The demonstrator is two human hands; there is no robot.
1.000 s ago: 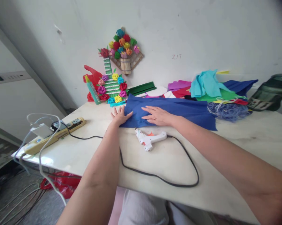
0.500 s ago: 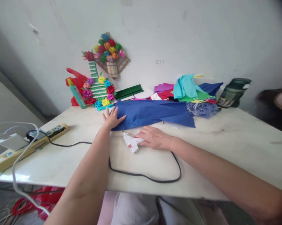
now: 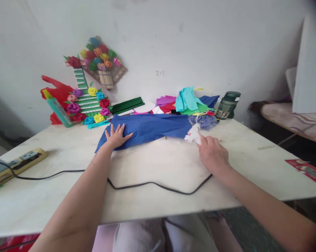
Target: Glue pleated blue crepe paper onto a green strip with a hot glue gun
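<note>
Across the middle of the table lies a wide sheet of blue crepe paper (image 3: 150,126). My left hand (image 3: 117,136) rests flat on its left part, fingers spread. A white glue gun (image 3: 193,134) is in my right hand (image 3: 213,153), at the sheet's right end, its nozzle pointing away from me. The fingers are wrapped around its handle. From there a black cord (image 3: 152,182) runs left across the table, under my left forearm, towards the power strip (image 3: 38,157).
A green guitar-shaped craft (image 3: 88,101) with paper flowers stands at the back left beside a glue bottle (image 3: 58,111). Coloured paper (image 3: 188,99), purple shredded strands (image 3: 206,121) and a dark green bottle (image 3: 227,105) line the back right. A red card (image 3: 306,171) lies at the right edge.
My right hand has picked up the glue gun and carried it right, to the blue sheet's right end. The cord is drawn along. The whole view has turned to the right.
</note>
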